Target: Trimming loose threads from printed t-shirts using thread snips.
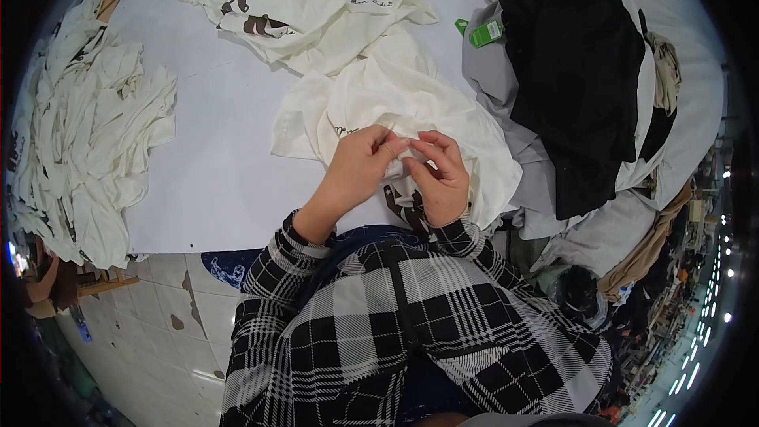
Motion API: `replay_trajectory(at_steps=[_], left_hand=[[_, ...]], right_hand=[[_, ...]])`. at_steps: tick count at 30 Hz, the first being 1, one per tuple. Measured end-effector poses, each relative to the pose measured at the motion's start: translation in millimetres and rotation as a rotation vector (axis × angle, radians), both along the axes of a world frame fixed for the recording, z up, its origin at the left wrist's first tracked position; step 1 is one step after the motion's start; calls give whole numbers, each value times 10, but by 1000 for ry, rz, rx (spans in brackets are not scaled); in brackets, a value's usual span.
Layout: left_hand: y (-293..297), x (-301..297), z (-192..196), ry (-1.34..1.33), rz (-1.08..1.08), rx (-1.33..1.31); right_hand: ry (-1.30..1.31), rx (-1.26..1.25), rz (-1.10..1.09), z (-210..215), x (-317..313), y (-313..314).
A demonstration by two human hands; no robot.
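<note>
A cream-white printed garment (395,79) lies crumpled on the table in front of me, part of it gathered up between my hands. My left hand (362,164) pinches a fold of this cloth between thumb and fingers. Close beside it, fingertips nearly touching, my right hand (439,176) has its thumb and index finger at the same fold, the other fingers curled. Dark print shows on the cloth under and between the hands. Whatever fine detail sits at the fingertips is too small to make out.
Another printed cream garment (308,0) lies at the far side of the white table (213,166). A tall heap of white cloth pieces (87,142) stands at the left. On the right are a black garment (573,71), grey cloth and a green tag (485,33).
</note>
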State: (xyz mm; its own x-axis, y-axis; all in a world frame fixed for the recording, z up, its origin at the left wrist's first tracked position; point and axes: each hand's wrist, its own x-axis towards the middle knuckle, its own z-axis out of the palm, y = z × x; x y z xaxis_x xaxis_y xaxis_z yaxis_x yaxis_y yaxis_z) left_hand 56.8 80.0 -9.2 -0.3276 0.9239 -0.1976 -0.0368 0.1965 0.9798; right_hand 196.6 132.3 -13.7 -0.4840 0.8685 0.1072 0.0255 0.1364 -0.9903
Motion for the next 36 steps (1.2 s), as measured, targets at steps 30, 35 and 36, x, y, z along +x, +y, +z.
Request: replay_trajectory(at_steps=[30,35,36], left_hand=[[-238,134,285,1216,-78,295],[-230,141,257,1229,-59,329],[-228,142,251,1243,-57,342]], right_hand=[[261,-117,-7,-168,71,31],[230,-41,5,-148,69,36],[230,-41,3,-136,71,33]])
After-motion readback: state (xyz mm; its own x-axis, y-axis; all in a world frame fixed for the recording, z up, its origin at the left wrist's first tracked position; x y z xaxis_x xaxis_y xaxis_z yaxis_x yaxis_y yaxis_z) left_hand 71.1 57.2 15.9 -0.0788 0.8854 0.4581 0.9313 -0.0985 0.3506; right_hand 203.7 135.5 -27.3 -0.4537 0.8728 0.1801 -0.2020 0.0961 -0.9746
